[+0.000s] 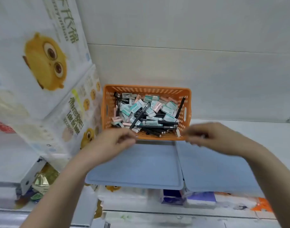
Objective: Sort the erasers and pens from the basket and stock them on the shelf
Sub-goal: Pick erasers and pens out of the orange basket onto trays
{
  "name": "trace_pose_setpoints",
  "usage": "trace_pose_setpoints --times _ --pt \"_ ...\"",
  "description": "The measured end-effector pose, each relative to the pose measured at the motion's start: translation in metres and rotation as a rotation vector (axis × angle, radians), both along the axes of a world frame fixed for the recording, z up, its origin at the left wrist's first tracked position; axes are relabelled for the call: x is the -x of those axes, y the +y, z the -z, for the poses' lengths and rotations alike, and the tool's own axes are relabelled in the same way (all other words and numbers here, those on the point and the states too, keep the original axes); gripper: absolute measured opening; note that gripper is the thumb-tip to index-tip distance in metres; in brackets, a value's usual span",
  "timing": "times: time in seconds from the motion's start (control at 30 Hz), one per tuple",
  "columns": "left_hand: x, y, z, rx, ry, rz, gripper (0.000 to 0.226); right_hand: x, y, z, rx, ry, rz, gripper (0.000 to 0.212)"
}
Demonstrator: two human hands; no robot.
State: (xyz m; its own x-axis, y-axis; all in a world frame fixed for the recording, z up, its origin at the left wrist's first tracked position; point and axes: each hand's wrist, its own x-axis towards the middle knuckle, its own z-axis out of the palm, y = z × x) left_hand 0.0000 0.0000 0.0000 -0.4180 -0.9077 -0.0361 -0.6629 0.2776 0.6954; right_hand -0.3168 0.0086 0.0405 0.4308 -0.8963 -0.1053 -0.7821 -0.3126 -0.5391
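An orange perforated basket (146, 89) stands on the white shelf, filled with several mint, pink and white erasers (136, 108) and black pens (159, 127). My left hand (115, 142) is at the basket's front left corner, its curled fingers pinching the lower end of one black pen (140, 115) that slants up over the pile. My right hand (211, 137) hovers at the front right corner, blurred by motion, with its fingertips near the rim and a white eraser (178, 133). Whether it holds anything is unclear.
Two blue trays lie side by side in front of the basket, left tray (136, 168) and right tray (211, 170). Large white packages with a yellow cartoon bird (45, 61) stand at the left. Lower shelves below hold assorted packets (200, 198).
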Motion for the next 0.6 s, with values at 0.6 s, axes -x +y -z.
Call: trace_pose_setpoints --times 0.6 --pt "0.032 -0.056 0.020 0.441 -0.068 -0.408 0.017 -0.072 -0.085 0.043 0.441 0.521 0.152 0.026"
